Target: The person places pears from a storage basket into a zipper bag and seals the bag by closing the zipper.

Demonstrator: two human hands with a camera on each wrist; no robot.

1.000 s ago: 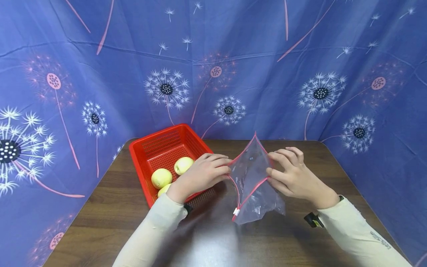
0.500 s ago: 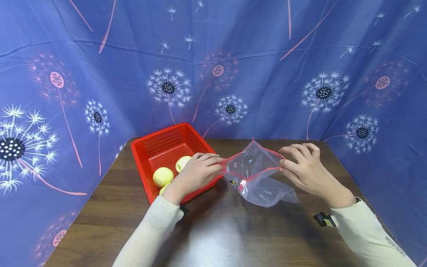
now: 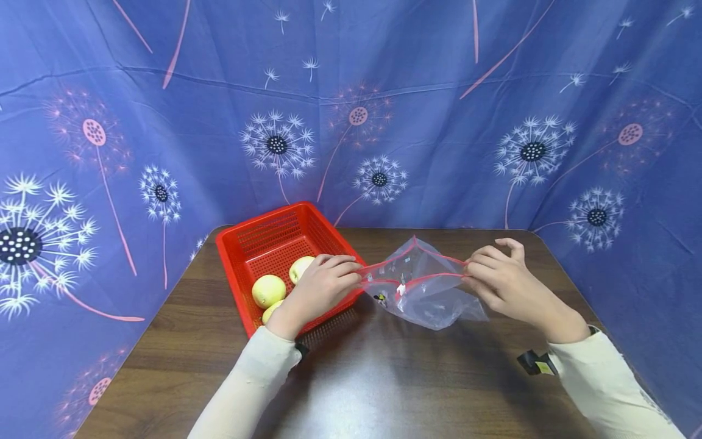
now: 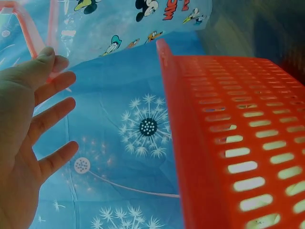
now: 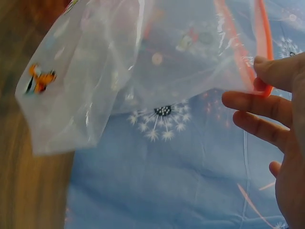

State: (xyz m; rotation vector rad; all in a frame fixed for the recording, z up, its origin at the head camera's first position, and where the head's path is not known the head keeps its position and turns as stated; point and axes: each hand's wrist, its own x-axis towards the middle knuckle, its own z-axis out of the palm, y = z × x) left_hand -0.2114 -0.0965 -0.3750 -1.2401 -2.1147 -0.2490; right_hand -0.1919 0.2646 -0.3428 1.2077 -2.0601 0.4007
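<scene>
Between my hands hangs a clear zip bag with pink-red edging along its parted mouth and a white slider. My left hand pinches one end of the edging between thumb and forefinger; the left wrist view shows the other fingers spread. At the opposite end my right hand pinches the edging the same way. Cartoon figures are printed on the bag. No contents show in it. The left hand is over the near right rim of a red basket, where yellow round fruits lie partly behind the hand.
A brown wooden table lies under everything. Blue cloth with dandelion prints hangs behind and at both sides. In the left wrist view the basket's slotted wall stands close beside the left hand.
My right hand has moved right and the left slightly left, stretching the bag's mouth wider and flatter. The slider end has risen away from me. The basket and fruits stay put.
</scene>
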